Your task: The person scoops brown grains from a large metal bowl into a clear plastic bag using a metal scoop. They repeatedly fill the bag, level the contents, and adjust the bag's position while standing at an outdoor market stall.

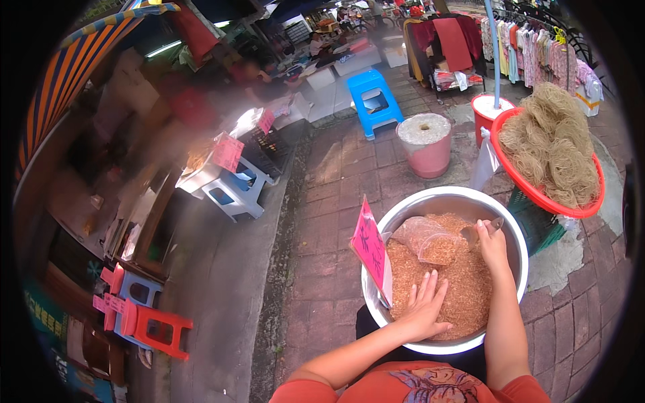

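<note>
A wide stainless-steel basin (pixel 370 297) stands before me, holding a heap of tiny orange-brown dried food (pixel 466 302) that looks like dried shrimp. Flat on the heap, near the basin's front, rests my left hand (pixel 426 315), its fingers spread and nothing in its grasp. My right hand (pixel 493 249) grips a small metal scoop (pixel 470 234) at the basin's right side. Just left of the scoop, a clear plastic bag (pixel 421 234) lies on the heap with some of the same food inside. A pink handwritten sign (pixel 370 247) stands upright at the basin's left rim.
To the right, a red tray (pixel 521 179) of dried noodle bundles (pixel 554 146) sits on a green crate (pixel 536 221). Beyond the basin are a pink weighted bucket (pixel 426 156) and a blue stool (pixel 373 101). Stalls with a white stool (pixel 237 189) and red stool (pixel 164 330) line the left.
</note>
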Demonstrator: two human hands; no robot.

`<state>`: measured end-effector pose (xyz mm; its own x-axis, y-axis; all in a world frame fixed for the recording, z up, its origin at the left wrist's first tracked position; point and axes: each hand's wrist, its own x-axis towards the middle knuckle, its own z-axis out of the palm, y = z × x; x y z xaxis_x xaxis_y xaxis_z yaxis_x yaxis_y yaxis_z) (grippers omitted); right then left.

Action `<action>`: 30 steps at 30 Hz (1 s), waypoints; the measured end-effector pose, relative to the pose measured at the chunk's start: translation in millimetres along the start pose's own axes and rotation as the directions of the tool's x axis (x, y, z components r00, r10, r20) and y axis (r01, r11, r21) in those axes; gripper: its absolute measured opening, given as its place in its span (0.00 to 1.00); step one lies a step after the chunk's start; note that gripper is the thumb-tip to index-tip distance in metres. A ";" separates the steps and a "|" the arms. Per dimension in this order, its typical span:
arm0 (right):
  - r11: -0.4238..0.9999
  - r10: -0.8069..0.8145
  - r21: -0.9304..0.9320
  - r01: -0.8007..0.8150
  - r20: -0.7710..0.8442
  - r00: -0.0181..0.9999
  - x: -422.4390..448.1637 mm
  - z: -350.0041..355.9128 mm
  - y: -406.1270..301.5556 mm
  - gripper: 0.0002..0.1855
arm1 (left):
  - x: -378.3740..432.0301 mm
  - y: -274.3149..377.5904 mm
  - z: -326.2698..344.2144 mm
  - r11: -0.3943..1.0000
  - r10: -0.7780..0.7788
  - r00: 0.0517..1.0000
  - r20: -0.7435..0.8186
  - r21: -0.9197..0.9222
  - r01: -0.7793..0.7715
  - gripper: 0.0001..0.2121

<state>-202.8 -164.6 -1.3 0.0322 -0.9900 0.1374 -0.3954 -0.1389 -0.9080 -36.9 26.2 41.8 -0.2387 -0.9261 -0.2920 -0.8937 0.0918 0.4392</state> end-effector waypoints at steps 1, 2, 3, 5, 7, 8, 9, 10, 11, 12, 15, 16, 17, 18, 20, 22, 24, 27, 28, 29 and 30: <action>1.000 0.020 0.019 -0.020 0.026 0.999 -1.5 0.3 -1.2 0.19 | -4.7 -5.5 5.5 0.998 -0.060 0.998 0.003 -0.005 0.060 0.51; 1.000 0.022 0.007 -0.022 0.066 0.998 -0.5 2.5 -2.4 0.19 | -6.0 -13.1 8.5 0.993 -0.114 0.992 0.051 -0.008 0.114 0.52; 1.000 -0.011 0.008 0.011 0.057 0.998 -1.2 4.1 -2.4 0.19 | -4.9 -16.8 11.8 0.992 -0.124 0.991 0.049 -0.009 0.125 0.53; 0.997 -0.076 0.008 0.075 0.035 0.997 -4.2 6.7 -2.1 0.19 | -0.8 -21.4 17.0 0.990 -0.141 0.989 0.048 -0.010 0.141 0.53; 0.999 -0.036 0.018 0.035 0.067 0.997 -3.9 6.9 -3.3 0.19 | 7.6 -21.6 18.7 0.990 -0.120 0.992 0.027 -0.074 0.121 0.54; 1.000 -0.016 0.023 0.014 0.083 0.996 -4.7 7.3 -3.6 0.18 | 11.5 -20.6 18.9 0.988 -0.122 0.992 0.034 -0.091 0.125 0.54; 1.000 -0.025 0.012 0.024 0.068 0.997 -4.2 6.1 -3.8 0.18 | 16.7 -18.4 17.6 0.987 -0.117 0.992 0.037 -0.109 0.120 0.54; 0.999 -0.033 0.000 0.033 0.053 0.998 -4.3 6.4 -4.2 0.18 | 19.6 -16.1 15.3 0.986 -0.111 0.992 0.053 -0.117 0.117 0.55; 0.999 -0.041 -0.011 0.041 0.038 0.998 -4.8 6.2 -5.2 0.18 | 21.8 -13.3 12.6 0.986 -0.106 0.992 0.070 -0.125 0.114 0.55; 0.999 -0.043 -0.029 0.044 0.033 0.999 -5.2 6.4 -6.3 0.17 | 23.7 -11.3 10.7 0.984 -0.105 0.991 0.087 -0.132 0.116 0.55; 0.998 -0.032 -0.062 0.034 0.025 0.999 -5.1 2.5 -7.9 0.15 | 32.0 -5.9 7.2 0.985 -0.076 0.993 0.088 -0.150 0.089 0.55; 0.998 -0.018 -0.059 0.020 0.025 1.000 -3.4 -1.8 -6.9 0.15 | 35.2 -4.2 4.0 0.983 -0.070 0.995 0.073 -0.164 0.082 0.55; 0.998 -0.003 -0.056 0.004 0.022 1.000 -1.4 -6.6 -6.3 0.14 | 38.4 -2.9 0.3 0.982 -0.063 0.996 0.059 -0.177 0.073 0.55; 0.995 -0.009 -0.102 0.011 0.015 1.000 -4.8 -4.0 -12.0 0.13 | 40.5 -1.1 1.0 0.980 -0.046 0.997 0.056 -0.190 0.056 0.54; 0.983 -0.007 -0.183 0.009 0.011 1.000 -18.7 7.9 -23.5 0.13 | 40.5 -21.0 11.0 0.980 -0.018 0.999 0.026 -0.200 0.023 0.54; 0.967 -0.018 -0.254 0.024 0.026 1.000 -14.8 15.5 -18.9 0.15 | 45.6 -28.5 10.7 0.984 -0.038 0.998 -0.048 -0.178 0.029 0.52; 0.967 0.057 -0.249 -0.054 0.003 0.998 -10.2 0.1 -12.2 0.15 | 64.3 -19.9 11.9 0.979 0.033 0.999 -0.032 -0.199 -0.039 0.51; 0.952 -0.021 -0.305 0.003 -0.055 0.998 -12.6 -5.9 -23.8 0.14 | 66.2 -27.7 11.6 0.970 0.080 0.997 -0.023 -0.230 -0.083 0.49; 0.946 -0.042 -0.324 0.016 -0.075 0.996 -11.5 -10.3 -23.9 0.14 | 66.5 -32.0 10.2 0.959 0.109 0.994 -0.011 -0.264 -0.108 0.48; 0.939 -0.063 -0.344 0.026 -0.096 0.993 -8.7 -14.7 -21.9 0.14 | 66.5 -35.2 9.6 0.945 0.140 0.990 0.002 -0.297 -0.133 0.48; 0.934 -0.081 -0.356 0.036 -0.114 0.990 -10.6 -16.5 -23.8 0.14 | 64.0 -39.2 9.9 0.936 0.146 0.987 -0.063 -0.315 -0.158 0.42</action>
<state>-208.9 -150.4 25.4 -0.0406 -0.9661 0.2550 -0.6952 -0.1560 -0.7017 -20.8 -33.0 -2.4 -0.3419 -0.9242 -0.1704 -0.6789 0.1175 0.7247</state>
